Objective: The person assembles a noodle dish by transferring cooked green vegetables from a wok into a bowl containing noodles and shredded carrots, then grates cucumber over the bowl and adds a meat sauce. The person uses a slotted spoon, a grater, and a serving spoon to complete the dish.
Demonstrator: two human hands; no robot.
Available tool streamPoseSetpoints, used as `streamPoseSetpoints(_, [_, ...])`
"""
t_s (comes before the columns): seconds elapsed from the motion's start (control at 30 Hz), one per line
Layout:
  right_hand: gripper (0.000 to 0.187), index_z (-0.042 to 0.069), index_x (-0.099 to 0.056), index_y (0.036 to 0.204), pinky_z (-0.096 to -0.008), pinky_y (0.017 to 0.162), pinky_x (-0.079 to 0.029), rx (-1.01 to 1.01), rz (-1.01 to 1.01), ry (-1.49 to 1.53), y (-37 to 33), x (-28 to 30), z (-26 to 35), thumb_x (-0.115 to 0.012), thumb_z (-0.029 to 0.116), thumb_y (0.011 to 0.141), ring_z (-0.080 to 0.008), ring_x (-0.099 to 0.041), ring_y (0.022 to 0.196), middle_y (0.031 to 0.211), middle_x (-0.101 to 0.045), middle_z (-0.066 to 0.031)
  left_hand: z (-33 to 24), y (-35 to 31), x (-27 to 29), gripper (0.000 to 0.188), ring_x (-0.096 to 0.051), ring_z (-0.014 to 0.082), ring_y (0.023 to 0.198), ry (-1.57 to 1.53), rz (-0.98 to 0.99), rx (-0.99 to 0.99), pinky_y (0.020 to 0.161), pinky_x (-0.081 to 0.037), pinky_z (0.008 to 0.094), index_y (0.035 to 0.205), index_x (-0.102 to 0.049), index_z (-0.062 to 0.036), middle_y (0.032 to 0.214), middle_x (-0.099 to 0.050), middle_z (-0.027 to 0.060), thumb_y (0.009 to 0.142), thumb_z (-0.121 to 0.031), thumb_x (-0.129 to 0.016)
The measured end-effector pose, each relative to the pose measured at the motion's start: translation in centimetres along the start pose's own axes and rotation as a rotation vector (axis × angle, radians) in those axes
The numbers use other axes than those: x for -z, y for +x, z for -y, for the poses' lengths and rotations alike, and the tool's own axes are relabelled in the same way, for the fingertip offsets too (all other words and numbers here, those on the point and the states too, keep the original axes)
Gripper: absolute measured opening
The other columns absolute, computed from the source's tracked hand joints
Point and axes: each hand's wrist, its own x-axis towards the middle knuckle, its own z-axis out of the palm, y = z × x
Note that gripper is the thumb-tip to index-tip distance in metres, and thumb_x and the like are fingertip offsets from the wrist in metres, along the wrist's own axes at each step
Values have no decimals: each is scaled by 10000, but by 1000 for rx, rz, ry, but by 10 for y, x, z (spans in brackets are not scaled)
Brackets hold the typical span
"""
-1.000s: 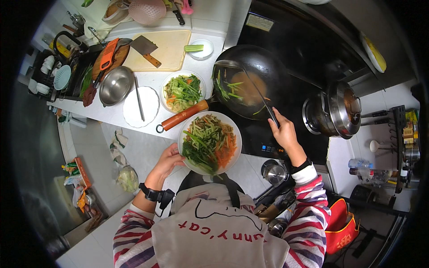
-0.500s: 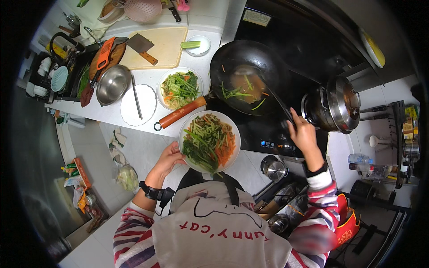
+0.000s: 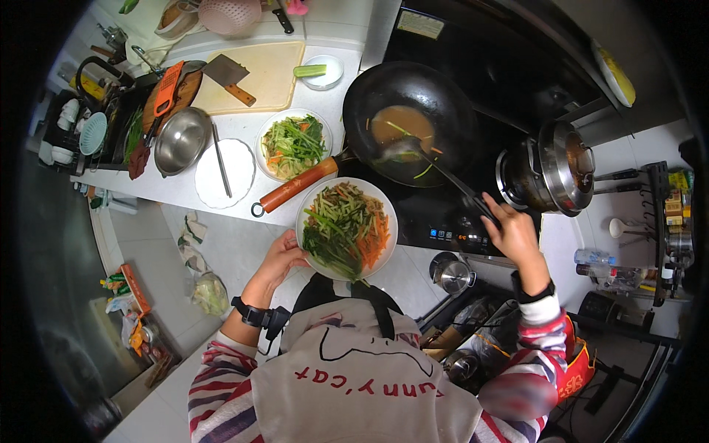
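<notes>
My left hand is closed on the rim of a white plate. Shredded green vegetables and carrot strips cover it. My right hand grips a long black-handled cooking spoon. Its rounded head dips into the black wok, among green strips at the near side of a brown broth. The wok sits on a dark cooktop, its wooden handle pointing left, beyond the plate.
A bowl of mixed vegetables stands left of the wok. Farther left are a white plate with chopsticks, a steel bowl and a cutting board carrying a cleaver. A lidded steel pot stands to the right.
The spoon's head has moved down and left through the broth, gathering green strips. My right hand has shifted slightly right and down. My left hand and the plate have barely moved.
</notes>
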Motion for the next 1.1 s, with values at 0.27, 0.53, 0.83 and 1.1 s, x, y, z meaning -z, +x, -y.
streamPoseSetpoints(0.27, [451, 54, -574, 1190, -404, 534, -476, -140, 125, -129, -43, 87, 39, -660, 141, 755, -325, -587, 572, 726, -594, -141, -2, 3, 1, 295, -618, 145, 847, 27, -4, 10, 690, -525, 265, 1077, -500, -46, 978, -617, 69, 794, 33, -517])
streamPoseSetpoints(0.53, [410, 14, -590, 1147, -415, 608, -491, -198, 58, -29, 9, 27, 36, -651, 170, 774, -359, -604, 638, 730, -612, -208, 0, 7, 3, 301, -610, 137, 807, 18, 30, 2, 677, -523, 266, 1080, -492, -52, 959, -614, 62, 792, 31, -510])
streamPoseSetpoints(0.83, [370, -14, -615, 1099, -394, 654, -489, -388, 210, 193, -4, 58, 58, -655, 177, 784, -396, -610, 691, 682, -574, -270, 2, 6, -1, 300, -615, 154, 829, 10, 19, 4, 674, -533, 279, 1055, -488, -51, 957, -609, 71, 773, 45, -527])
streamPoseSetpoints(1.1, [358, -9, -601, 1120, -430, 625, -500, -402, -43, 67, 25, 24, 29, -626, 162, 806, -382, -618, 696, 737, -606, -259, 0, 4, -4, 308, -617, 159, 841, 27, 5, 0, 688, -533, 279, 1073, -485, -46, 976, -610, 75, 778, 39, -525])
